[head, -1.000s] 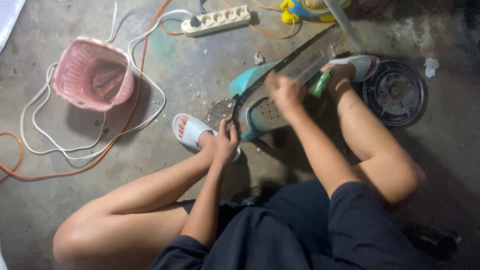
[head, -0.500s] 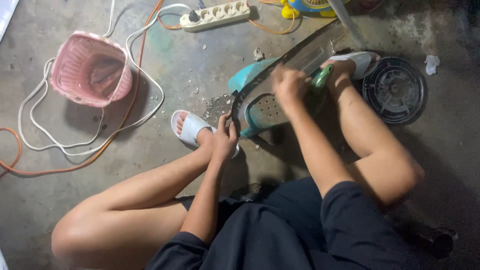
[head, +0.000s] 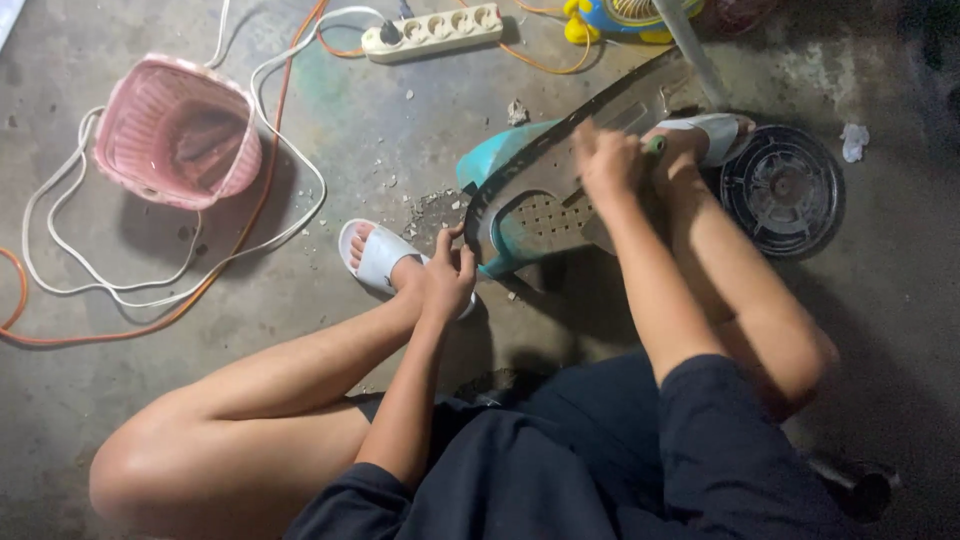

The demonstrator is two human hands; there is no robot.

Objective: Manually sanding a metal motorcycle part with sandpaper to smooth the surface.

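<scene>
Teal fan housing (head: 520, 215) lies on the concrete, its near rim pinched by the left hand (head: 447, 275); beyond that grip, the right hand (head: 605, 160) clenches a green-handled tool (head: 655, 145) (probably a screwdriver).

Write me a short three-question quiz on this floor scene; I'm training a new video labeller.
1. True or false: the left hand grips the lower edge of the teal casing.
2. Which lies left of the white sandal? A) black round grille B) pink basket C) power strip
3. What colour is the tool handle at the right hand?

Key: 1 true. 2 B, the pink basket. 3 green.
</scene>
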